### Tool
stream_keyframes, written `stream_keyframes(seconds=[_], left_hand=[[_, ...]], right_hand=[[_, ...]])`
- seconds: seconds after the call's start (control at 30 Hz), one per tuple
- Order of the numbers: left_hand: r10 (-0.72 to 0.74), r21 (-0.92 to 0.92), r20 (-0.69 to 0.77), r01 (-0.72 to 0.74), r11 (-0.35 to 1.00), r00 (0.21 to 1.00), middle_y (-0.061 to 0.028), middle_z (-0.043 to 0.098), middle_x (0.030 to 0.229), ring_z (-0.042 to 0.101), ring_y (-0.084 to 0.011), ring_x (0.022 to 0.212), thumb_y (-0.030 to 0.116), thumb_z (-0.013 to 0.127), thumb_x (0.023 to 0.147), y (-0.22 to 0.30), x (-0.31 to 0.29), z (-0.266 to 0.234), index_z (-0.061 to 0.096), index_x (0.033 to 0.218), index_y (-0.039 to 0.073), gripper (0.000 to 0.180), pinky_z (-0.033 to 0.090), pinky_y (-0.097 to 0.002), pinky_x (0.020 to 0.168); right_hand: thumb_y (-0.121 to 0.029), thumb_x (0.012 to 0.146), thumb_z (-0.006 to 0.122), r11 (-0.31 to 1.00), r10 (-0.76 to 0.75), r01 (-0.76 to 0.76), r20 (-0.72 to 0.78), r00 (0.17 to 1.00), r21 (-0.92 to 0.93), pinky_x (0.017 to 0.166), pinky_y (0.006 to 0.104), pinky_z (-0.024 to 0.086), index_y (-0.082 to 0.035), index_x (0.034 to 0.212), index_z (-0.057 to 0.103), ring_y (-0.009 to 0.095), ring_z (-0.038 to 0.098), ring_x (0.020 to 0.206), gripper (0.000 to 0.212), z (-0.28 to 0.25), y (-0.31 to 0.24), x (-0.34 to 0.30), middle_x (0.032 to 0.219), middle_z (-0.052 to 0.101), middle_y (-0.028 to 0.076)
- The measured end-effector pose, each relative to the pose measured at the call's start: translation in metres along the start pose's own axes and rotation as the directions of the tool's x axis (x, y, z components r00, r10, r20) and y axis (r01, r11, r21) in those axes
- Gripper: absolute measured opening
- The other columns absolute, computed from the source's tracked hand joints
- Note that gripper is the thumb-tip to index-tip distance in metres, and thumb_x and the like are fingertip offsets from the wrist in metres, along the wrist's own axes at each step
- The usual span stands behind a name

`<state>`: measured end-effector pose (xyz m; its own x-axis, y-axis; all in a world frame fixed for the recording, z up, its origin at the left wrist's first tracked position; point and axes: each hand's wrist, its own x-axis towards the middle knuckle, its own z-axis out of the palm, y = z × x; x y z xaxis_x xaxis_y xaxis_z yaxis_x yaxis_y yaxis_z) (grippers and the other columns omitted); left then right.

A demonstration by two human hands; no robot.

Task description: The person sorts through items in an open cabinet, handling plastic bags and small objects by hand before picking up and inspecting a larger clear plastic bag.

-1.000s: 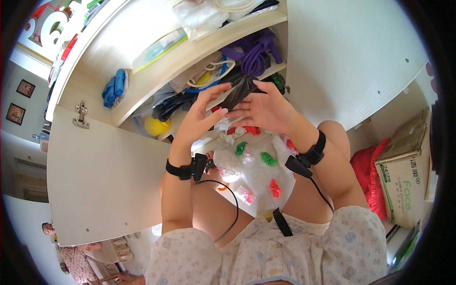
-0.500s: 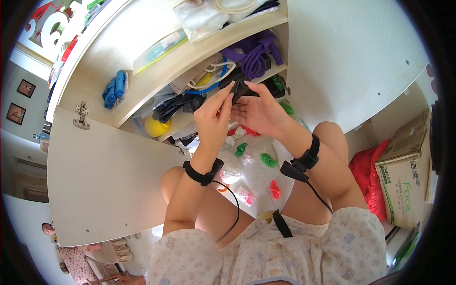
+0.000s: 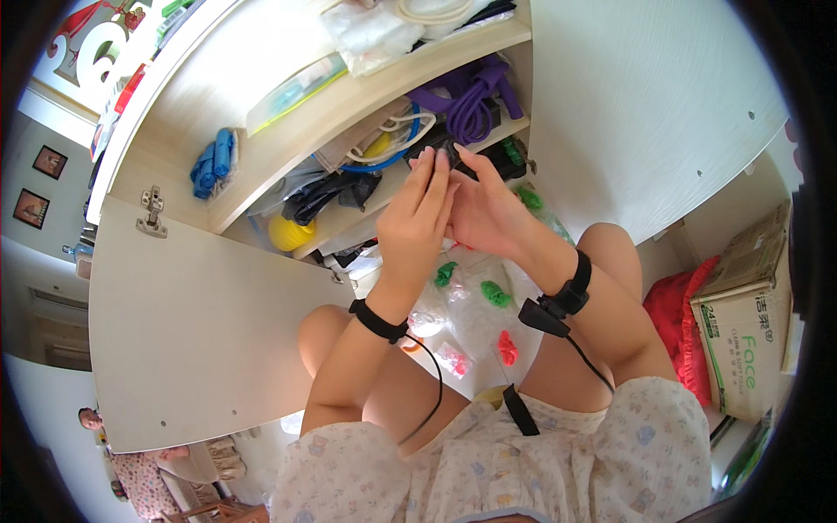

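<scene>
Well, cabinet's point(image 3: 370, 100) purple rope point(image 3: 472, 118) beyond fingers point(image 3: 421, 180)

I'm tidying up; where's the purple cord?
In the head view, the purple cord is above centre, slightly right, coiled inside the cabinet, just above the right hand.

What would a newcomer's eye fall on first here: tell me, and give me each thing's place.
First, probably the left hand and right hand meeting near the middle, with something black at their fingertips; their grip is partly hidden. Next, the coiled purple cord on the shelf just beyond them. Then the bright green bundle and red bundle between the person's legs.
</scene>
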<state>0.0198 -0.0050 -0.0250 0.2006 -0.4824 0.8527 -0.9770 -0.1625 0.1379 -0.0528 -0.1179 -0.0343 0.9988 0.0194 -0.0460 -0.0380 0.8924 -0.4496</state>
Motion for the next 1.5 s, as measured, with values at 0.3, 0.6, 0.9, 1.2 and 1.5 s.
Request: stream_keyframes(seconds=[0.3, 0.6, 0.9, 1.2, 1.5], left_hand=[[0.112, 0.146, 0.178, -0.139, 0.979, 0.977, -0.0143, 0.064, 0.115, 0.065, -0.0279, 0.099, 0.005, 0.059, 0.073, -0.003, -0.002, -0.006, 0.065, 0.112, 0.004, 0.039, 0.054, -0.0321, 0.076], [0.285, 0.119, 0.176, -0.307, 0.944, 0.942, -0.0125, 0.067, 0.109, 0.065, -0.0266, 0.1, 0.007, 0.061, 0.073, -0.007, 0.007, -0.004, 0.068, 0.099, 0.002, 0.027, 0.054, -0.0341, 0.08], [-0.507, -0.392, 0.182, 0.535, 0.748, 0.842, -0.0097, 0.068, 0.108, 0.062, -0.0168, 0.105, 0.022, 0.054, 0.096, -0.031, 0.018, -0.036, 0.067, 0.106, -0.001, 0.028, 0.048, -0.029, 0.091], [-0.376, -0.466, 0.811, 0.884, 0.049, 0.448, -0.0121, 0.066, 0.107, 0.067, -0.0203, 0.091, 0.023, 0.056, 0.095, -0.041, 0.014, -0.032, 0.056, 0.124, -0.002, 0.039, 0.055, -0.0324, 0.083], [-0.337, -0.465, 0.798, 0.866, 0.183, 0.5, -0.0116, 0.068, 0.098, 0.066, -0.0138, 0.083, 0.008, 0.068, 0.085, -0.042, 0.012, -0.041, 0.059, 0.12, -0.005, 0.039, 0.054, -0.024, 0.076]], right_hand=[[-0.059, 0.09, 0.05, 0.923, -0.07, 0.009, -0.143, 0.987, -0.384, 0.09, 0.0319, 0.045, -0.006, 0.111, 0.057, 0.018, 0.061, 0.098, 0.058, 0.011, -0.002, -0.008, 0.107, 0.062, 0.009], [-0.05, 0.096, 0.046, 0.961, -0.15, 0.094, -0.204, 0.967, -0.261, 0.088, 0.0325, 0.048, -0.004, 0.11, 0.057, 0.018, 0.062, 0.094, 0.049, -0.005, -0.005, -0.004, 0.102, 0.065, 0.009], [-0.042, 0.1, 0.04, 0.86, -0.308, 0.25, -0.061, 0.95, -0.444, 0.094, 0.0359, 0.048, 0.0, 0.119, 0.052, 0.024, 0.062, 0.103, 0.048, -0.006, -0.021, -0.005, 0.108, 0.063, 0.016], [-0.037, 0.102, 0.039, 0.642, -0.393, 0.377, 0.135, 0.909, -0.668, 0.096, 0.0342, 0.045, -0.001, 0.12, 0.052, 0.018, 0.059, 0.105, 0.042, -0.013, -0.017, -0.006, 0.113, 0.061, 0.009], [-0.035, 0.1, 0.046, 0.491, -0.5, 0.35, 0.07, 0.863, -0.798, 0.087, 0.0264, 0.045, -0.002, 0.114, 0.057, 0.011, 0.058, 0.09, 0.037, -0.014, -0.021, -0.004, 0.1, 0.063, 0.004]])
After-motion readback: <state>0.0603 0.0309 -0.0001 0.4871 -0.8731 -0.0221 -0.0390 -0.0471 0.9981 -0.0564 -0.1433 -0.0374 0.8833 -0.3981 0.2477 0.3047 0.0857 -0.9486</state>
